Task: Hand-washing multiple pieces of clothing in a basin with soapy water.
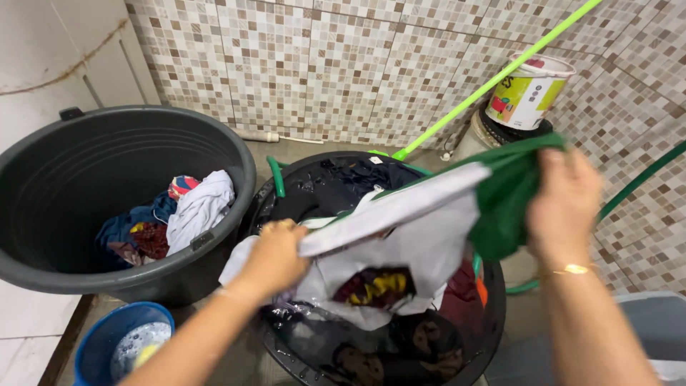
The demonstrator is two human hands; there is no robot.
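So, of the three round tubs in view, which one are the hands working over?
The black tub in the middle, holding water and dark clothes. Both hands hold a white-and-green garment above it; the large grey tub and small blue bucket sit off left.

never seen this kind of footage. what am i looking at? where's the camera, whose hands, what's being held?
There is no machine here. It is one picture from a camera worn on a person's head, looking down at their own two bare hands.

The left hand and the right hand each grip one end of a white and green garment, stretched between them above a black tub. That tub holds water and more dark and coloured clothes.

To the left stands a larger grey tub with a small pile of clothes in it. A blue bucket sits at the bottom left. Behind, against the tiled wall, are a green pole, a white pail and a green hose.
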